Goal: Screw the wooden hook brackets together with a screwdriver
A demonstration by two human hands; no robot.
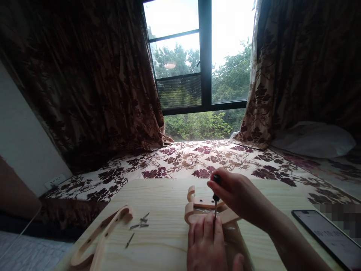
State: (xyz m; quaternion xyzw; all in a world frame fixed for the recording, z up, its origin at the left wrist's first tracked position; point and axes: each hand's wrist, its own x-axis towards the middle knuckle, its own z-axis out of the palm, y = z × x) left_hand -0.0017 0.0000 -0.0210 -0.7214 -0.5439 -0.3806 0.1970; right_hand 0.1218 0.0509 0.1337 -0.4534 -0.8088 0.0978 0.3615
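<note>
Right hand [238,194]'s closed round the screwdriver [216,185], near upright, lower centre. Left hand [205,241]'s mostly flat, fingers on the wood [194,217] by the shaft; can't tell if it's gripping. Driver looks light and stiff, best held by its handle; wood's probably rigid. Screws [144,225] sit lower left.

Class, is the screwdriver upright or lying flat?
Upright: the right hand holds the screwdriver by its black handle, shaft pointing down.
</note>
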